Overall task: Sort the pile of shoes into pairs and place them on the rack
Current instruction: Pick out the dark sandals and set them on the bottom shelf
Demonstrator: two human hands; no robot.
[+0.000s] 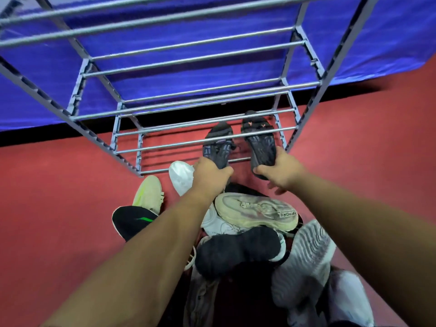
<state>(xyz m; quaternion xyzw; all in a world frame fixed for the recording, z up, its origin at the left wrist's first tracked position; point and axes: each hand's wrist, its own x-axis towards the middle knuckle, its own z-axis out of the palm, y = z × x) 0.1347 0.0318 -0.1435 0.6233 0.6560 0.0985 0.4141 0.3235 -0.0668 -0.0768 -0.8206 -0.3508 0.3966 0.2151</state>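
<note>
2 black slides go in together: your left hand (210,174) grips the heel of the left slide (218,143), your right hand (280,169) the heel of the right slide (260,140). Both point toes-first, away from you, onto the rack's (188,147) low rails. Behind your wrists, the shoe pile (250,232) waits unsorted.
</note>
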